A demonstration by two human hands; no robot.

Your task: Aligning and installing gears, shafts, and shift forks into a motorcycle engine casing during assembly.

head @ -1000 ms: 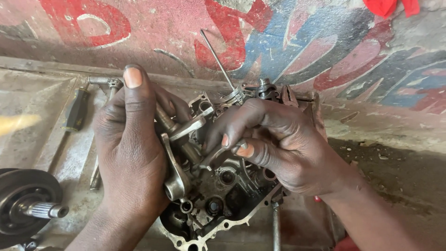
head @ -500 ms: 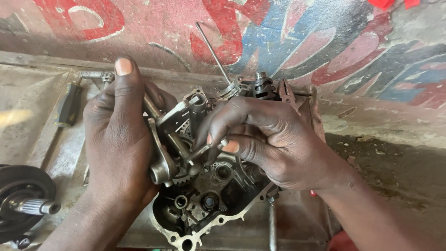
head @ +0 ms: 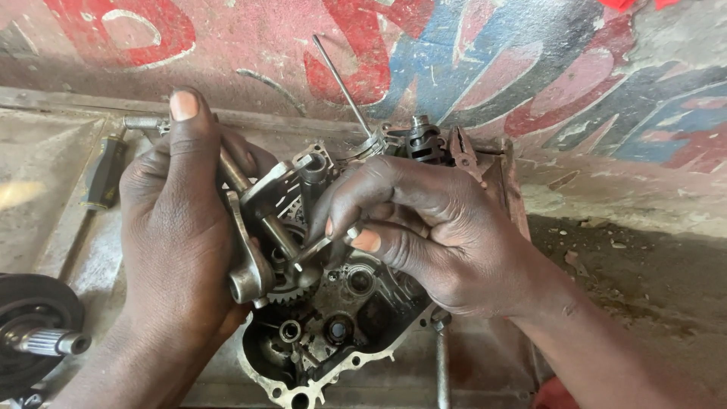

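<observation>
The left hand [head: 178, 227] is clamped round a grey metal shaft-and-arm assembly [head: 254, 250], fingers wrapped tight, steadying it over the open engine case [head: 333, 356] – likely so its gear [head: 286, 291] sits in line with the cavity. The right hand [head: 447, 235] pinches a small metal rod [head: 326, 244] between thumb and fingertips (held at the gear). A dark-handled screwdriver [head: 102, 174] lies to the left – well apart

Grey cast-metal engine crankcase [head: 318, 371]: lower edge cut off by frame, centre hidden beneath right hand [head: 447, 235]; black round flywheel [head: 30, 333], left of crankcase, partly cropped.
</observation>
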